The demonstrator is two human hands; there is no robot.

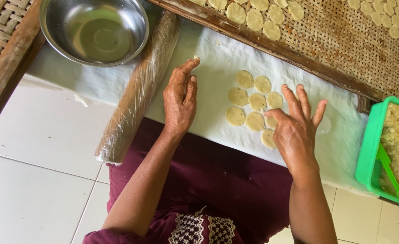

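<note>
head: l hand (180, 101) flat, r hand (294, 126) splayed on discs (252, 103).

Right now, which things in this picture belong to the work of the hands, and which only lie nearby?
In the work:
- left hand, flat on the white sheet
- right hand, fingers spread over the round dough discs

Lying nearby:
- steel bowl
- plastic-wrapped roller
- green tub of mash with a green spoon
- woven tray holding more discs

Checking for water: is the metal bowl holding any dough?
No, the metal bowl shows only its bare shiny bottom.
</note>
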